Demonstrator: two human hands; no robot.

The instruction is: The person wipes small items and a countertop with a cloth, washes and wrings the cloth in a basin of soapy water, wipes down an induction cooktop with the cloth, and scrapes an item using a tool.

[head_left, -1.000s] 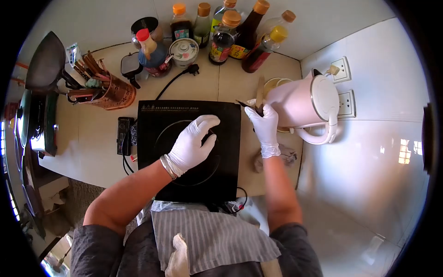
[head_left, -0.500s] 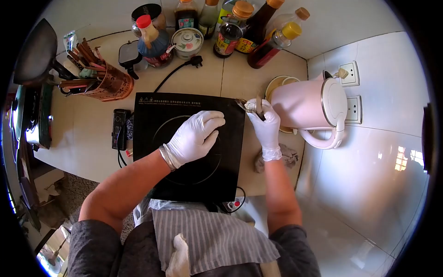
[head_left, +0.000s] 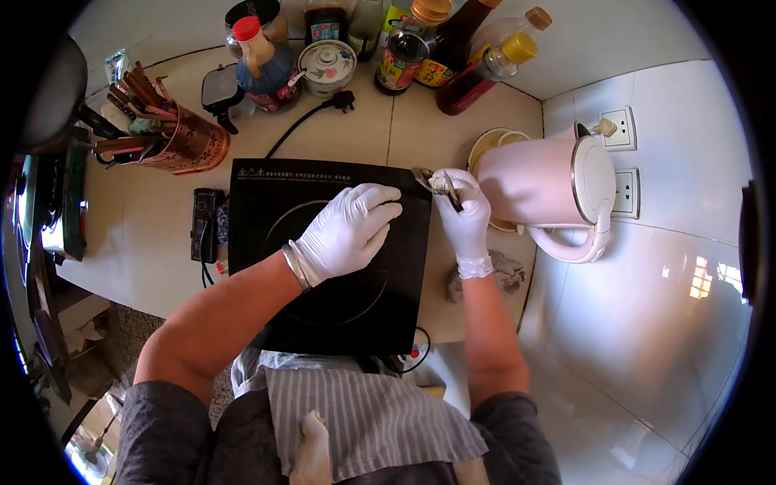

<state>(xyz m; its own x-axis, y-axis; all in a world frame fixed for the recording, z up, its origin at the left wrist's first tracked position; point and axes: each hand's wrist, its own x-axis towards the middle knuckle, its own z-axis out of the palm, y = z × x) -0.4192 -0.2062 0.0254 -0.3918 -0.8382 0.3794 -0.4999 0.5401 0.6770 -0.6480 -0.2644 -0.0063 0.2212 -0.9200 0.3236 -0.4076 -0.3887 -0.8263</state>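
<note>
My left hand (head_left: 347,229), in a white glove, hovers over or rests on the black induction cooktop (head_left: 380,319); I cannot tell which. Its fingers are curled inward, and anything inside them is hidden. At the cooktop's far right corner my right hand (head_left: 465,214), gloved too, is closed on a small dark, thin object (head_left: 423,177) that sticks out to the left. A narrow dark strip (head_left: 453,194) also shows between its fingers; whether both are one piece is unclear. Just right of this hand stands a pink electric kettle (head_left: 529,182).
Several sauce bottles (head_left: 400,61) and a lidded floral jar (head_left: 327,65) line the back wall. At the left are a chopstick holder (head_left: 198,141), a power strip (head_left: 207,226) and a wok (head_left: 52,97). A grey cloth (head_left: 501,276) lies by my right wrist. A plug (head_left: 343,100) lies behind the cooktop.
The narrow strip in my right hand has turned and now leans left, looking darker. My left hand has shifted slightly up and to the right. The view has moved a little.
</note>
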